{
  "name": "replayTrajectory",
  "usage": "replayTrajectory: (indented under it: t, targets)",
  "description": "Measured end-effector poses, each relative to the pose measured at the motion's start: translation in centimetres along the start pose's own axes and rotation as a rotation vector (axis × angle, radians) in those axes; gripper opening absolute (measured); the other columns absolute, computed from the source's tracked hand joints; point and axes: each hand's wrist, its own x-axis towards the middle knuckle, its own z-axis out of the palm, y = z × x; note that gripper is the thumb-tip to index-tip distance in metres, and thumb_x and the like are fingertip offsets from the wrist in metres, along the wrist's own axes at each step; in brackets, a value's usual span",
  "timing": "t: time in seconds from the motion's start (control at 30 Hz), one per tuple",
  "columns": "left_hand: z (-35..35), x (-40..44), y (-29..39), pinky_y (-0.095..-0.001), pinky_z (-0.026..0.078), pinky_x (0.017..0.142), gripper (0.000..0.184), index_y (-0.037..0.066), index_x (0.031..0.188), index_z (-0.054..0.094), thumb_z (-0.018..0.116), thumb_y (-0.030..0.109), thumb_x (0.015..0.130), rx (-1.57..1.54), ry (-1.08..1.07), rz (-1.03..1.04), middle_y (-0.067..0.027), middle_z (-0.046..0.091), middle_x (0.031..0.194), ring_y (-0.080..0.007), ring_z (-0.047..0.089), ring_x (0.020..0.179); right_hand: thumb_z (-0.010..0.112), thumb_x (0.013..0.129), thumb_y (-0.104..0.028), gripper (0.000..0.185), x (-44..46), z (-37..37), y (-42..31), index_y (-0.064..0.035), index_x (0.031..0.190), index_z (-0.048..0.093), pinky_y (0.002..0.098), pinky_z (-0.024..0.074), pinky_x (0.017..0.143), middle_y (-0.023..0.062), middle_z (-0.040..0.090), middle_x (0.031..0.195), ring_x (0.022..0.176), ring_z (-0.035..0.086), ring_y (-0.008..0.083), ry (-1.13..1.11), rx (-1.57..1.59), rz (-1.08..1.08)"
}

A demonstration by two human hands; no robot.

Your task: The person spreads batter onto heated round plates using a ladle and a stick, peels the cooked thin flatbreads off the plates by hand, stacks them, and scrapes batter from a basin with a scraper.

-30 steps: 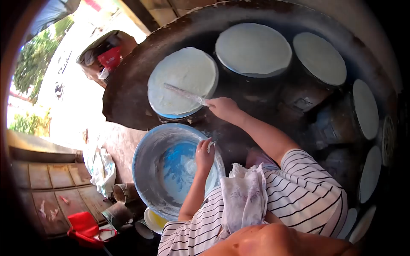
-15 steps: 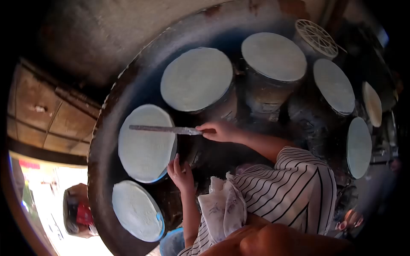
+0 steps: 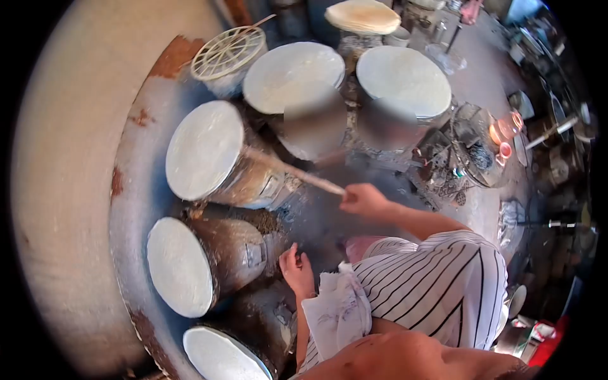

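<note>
My right hand (image 3: 366, 201) is closed around one end of a long, flat wooden stick (image 3: 297, 175). The stick's far end reaches toward the side of a drum-shaped stove (image 3: 244, 174), whose round top carries a pale white sheet (image 3: 206, 151). Held low in front of my striped shirt, my left hand (image 3: 297, 271) is empty, its fingers loosely bent and apart. Nearest to it stands another stove (image 3: 237, 253) with a white round top (image 3: 181, 267).
More white-topped stoves curve around me, including one top at the back (image 3: 294, 75), one at the right (image 3: 404, 79) and one at the lower left (image 3: 225, 356). A spoked round rack (image 3: 229, 54) sits on a bucket. Thin pale rounds (image 3: 363, 16) are stacked behind. Orange pots (image 3: 505, 130) stand at right.
My view has turned to the right along the ring of stoves. The stick, lying across a white top before, is now off it and still in my right hand. My left hand stays empty.
</note>
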Motion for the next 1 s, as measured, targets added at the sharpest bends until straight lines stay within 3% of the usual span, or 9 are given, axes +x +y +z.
replayTrajectory:
  t: [0.13, 0.2, 0.33, 0.4, 0.57, 0.7, 0.77, 0.87, 1.0]
  targets:
    - [7.1, 5.3, 7.0, -0.0279, 0.047, 0.065, 0.036, 0.008, 0.114, 0.061, 0.063, 0.000, 0.078, 0.048, -0.199, 0.204, -0.0080, 0.054, 0.098, -0.0193, 0.054, 0.078, 0.063, 0.077, -0.018, 0.012, 1.8, -11.3, 6.7, -0.0066, 0.077, 0.059, 0.0402, 0.0465, 0.066, 0.0128, 0.060, 0.073, 0.070, 0.058, 0.0340, 0.509, -0.325, 0.105]
    - [11.3, 8.7, 9.7, -0.0321, 0.047, 0.070, 0.035, 0.008, 0.113, 0.061, 0.064, 0.003, 0.078, 0.049, -0.274, 0.252, -0.0098, 0.055, 0.097, -0.0240, 0.055, 0.081, 0.060, 0.076, -0.014, 0.013, 4.2, -16.1, 10.0, -0.0090, 0.087, 0.059, 0.0447, 0.0469, 0.065, 0.0130, 0.058, 0.082, 0.075, 0.058, 0.0359, 0.678, -0.471, -0.056]
    - [21.7, 15.6, 14.4, -0.0389, 0.045, 0.082, 0.033, 0.008, 0.113, 0.061, 0.064, 0.011, 0.080, 0.083, -0.319, 0.412, -0.0123, 0.057, 0.100, -0.0308, 0.055, 0.096, 0.060, 0.077, -0.017, 0.026, 10.7, -22.1, 13.7, -0.0117, 0.101, 0.053, 0.0469, 0.0494, 0.065, 0.0150, 0.055, 0.094, 0.079, 0.060, 0.0378, 0.579, -0.623, 0.058]
    - [25.7, 17.9, 16.0, -0.0320, 0.049, 0.069, 0.033, 0.010, 0.112, 0.062, 0.065, 0.009, 0.080, 0.111, -0.330, 0.504, -0.0096, 0.056, 0.103, -0.0232, 0.057, 0.082, 0.060, 0.078, -0.018, 0.026, 11.3, -22.9, 13.3, -0.0118, 0.102, 0.053, 0.0467, 0.0495, 0.064, 0.0149, 0.055, 0.095, 0.078, 0.060, 0.0373, 0.483, -0.648, 0.141]
    - [31.6, 22.6, 19.5, -0.0410, 0.042, 0.087, 0.040, 0.010, 0.113, 0.062, 0.068, 0.011, 0.074, 0.153, -0.316, 0.605, -0.0109, 0.056, 0.105, -0.0304, 0.053, 0.095, 0.062, 0.078, -0.016, 0.012, 9.7, -26.7, 17.5, -0.0095, 0.087, 0.059, 0.0446, 0.0493, 0.059, 0.0113, 0.055, 0.092, 0.071, 0.061, 0.0323, 0.569, -0.653, 0.149]
    - [35.9, 28.2, 23.2, -0.0451, 0.039, 0.092, 0.047, 0.011, 0.115, 0.060, 0.070, 0.014, 0.070, 0.248, -0.362, 0.839, -0.0123, 0.055, 0.111, -0.0328, 0.048, 0.106, 0.061, 0.076, -0.014, 0.011, 10.1, -29.6, 15.8, -0.0039, 0.075, 0.060, 0.0438, 0.0469, 0.065, 0.0128, 0.055, 0.086, 0.078, 0.058, 0.0341, 0.569, -0.495, 0.154]
    - [38.0, 30.3, 24.2, -0.0464, 0.038, 0.093, 0.050, 0.011, 0.116, 0.058, 0.071, 0.015, 0.068, 0.302, -0.402, 0.985, -0.0128, 0.053, 0.116, -0.0334, 0.047, 0.108, 0.063, 0.075, -0.015, 0.011, 10.7, -31.1, 14.5, -0.0042, 0.079, 0.063, 0.0429, 0.0468, 0.066, 0.0130, 0.055, 0.085, 0.078, 0.058, 0.0338, 0.511, -0.462, 0.189]
    - [39.8, 32.1, 22.9, -0.0457, 0.038, 0.094, 0.047, 0.012, 0.112, 0.059, 0.071, 0.016, 0.067, 0.510, -0.635, 0.978, -0.0121, 0.053, 0.115, -0.0328, 0.047, 0.109, 0.069, 0.073, -0.019, 0.025, 8.6, -33.2, 13.0, -0.0069, 0.094, 0.068, 0.0396, 0.0469, 0.069, 0.0113, 0.057, 0.086, 0.077, 0.059, 0.0304, 0.467, -0.347, 0.245]
    - [40.1, 33.4, 23.0, -0.0432, 0.042, 0.086, 0.026, 0.013, 0.091, 0.065, 0.069, 0.010, 0.066, 0.201, -0.662, 1.125, -0.0062, 0.057, 0.097, -0.0287, 0.052, 0.101, 0.075, 0.070, -0.019, 0.035, 4.8, -33.5, 14.8, -0.0052, 0.101, 0.067, 0.0349, 0.0439, 0.065, 0.0105, 0.056, 0.079, 0.071, 0.055, 0.0251, 0.640, -0.215, 0.370]
